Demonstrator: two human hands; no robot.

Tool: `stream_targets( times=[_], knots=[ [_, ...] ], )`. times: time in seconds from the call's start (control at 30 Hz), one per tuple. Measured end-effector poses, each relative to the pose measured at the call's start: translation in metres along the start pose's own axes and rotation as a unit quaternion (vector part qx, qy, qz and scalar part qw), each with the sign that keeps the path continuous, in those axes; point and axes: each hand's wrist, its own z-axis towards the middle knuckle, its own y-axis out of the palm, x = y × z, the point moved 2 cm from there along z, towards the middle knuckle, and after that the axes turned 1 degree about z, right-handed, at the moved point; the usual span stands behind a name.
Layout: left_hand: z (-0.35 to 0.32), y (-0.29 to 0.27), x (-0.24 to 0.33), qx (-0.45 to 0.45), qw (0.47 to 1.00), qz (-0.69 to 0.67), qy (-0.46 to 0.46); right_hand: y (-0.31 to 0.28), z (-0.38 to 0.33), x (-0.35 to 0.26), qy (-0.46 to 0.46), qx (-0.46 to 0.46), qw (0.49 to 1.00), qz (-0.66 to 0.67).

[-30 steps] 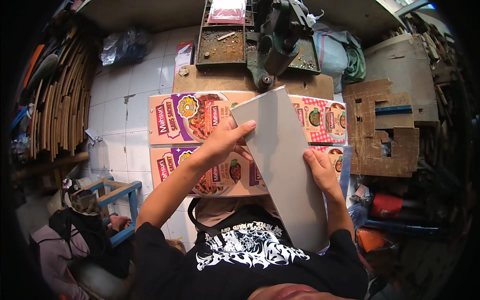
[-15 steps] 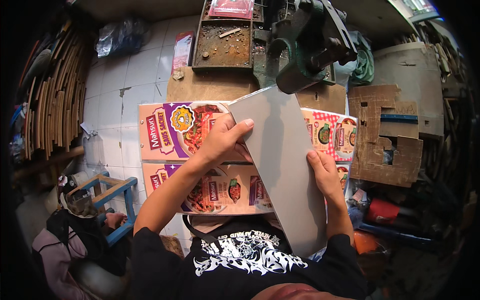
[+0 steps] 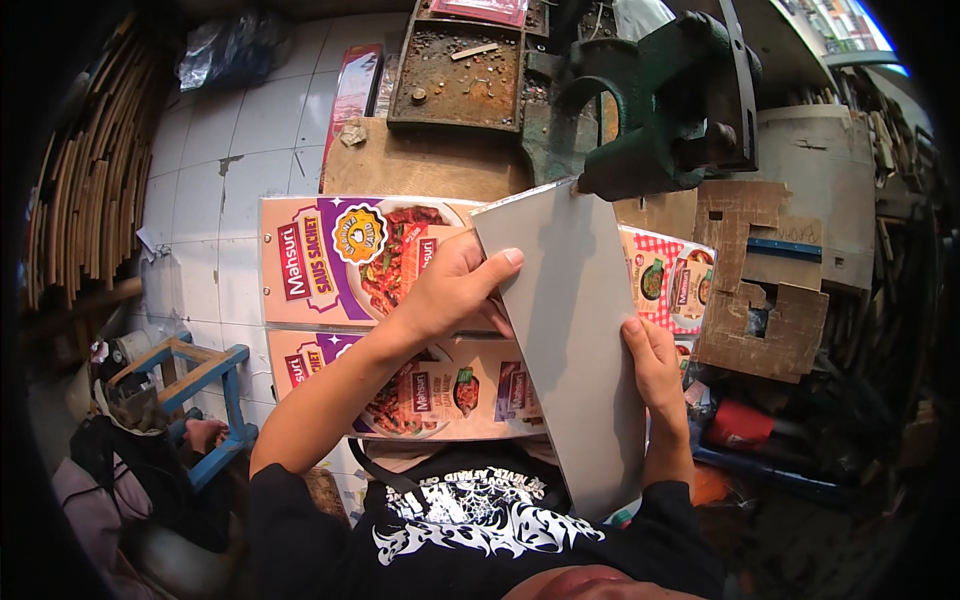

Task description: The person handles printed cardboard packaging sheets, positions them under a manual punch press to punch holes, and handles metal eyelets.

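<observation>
A long flat grey panel (image 3: 570, 300) lies slanted across the middle, its near end against my shirt. Its far edge reaches to the head of a dark green metal press (image 3: 650, 150). My left hand (image 3: 462, 285) grips the panel's left edge, thumb on top and fingers underneath. On the right edge, my right hand (image 3: 655, 362) holds it with the thumb on top; its fingers are mostly hidden. Beneath the panel lie two glossy printed food signs, an upper sign (image 3: 350, 262) and a lower sign (image 3: 400, 395). The upper one has small metal eyelets at its left end.
Behind the signs stands a grimy metal tray (image 3: 460, 85) of small parts on a wooden board (image 3: 430, 165). Cut cardboard (image 3: 760, 330) lies at right. A blue-framed stool (image 3: 230, 390) and stacked boards (image 3: 85, 190) are at left. Another person's foot or hand shows near the stool.
The view has shifted a little, so the press looks nearer and farther right. Both hands keep their hold on the grey panel, whose far edge stays by the press head.
</observation>
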Motion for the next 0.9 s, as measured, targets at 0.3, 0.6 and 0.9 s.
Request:
stream_targets(
  times=[0.3,0.6,0.9],
  knots=[
    [-0.0008,-0.0022,-0.0005,-0.019,1.000,0.005,0.011,-0.0034,0.0003,0.0043,-0.006,-0.008,1.000,-0.009],
    [0.0001,-0.0003,0.0009,-0.004,1.000,0.008,0.003,-0.0033,0.0013,0.0050,-0.002,-0.009,1.000,0.005],
    [0.0007,-0.0052,-0.0026,-0.026,1.000,0.010,-0.010,-0.0038,0.0010,0.0063,0.004,-0.013,1.000,0.004]
  ],
)
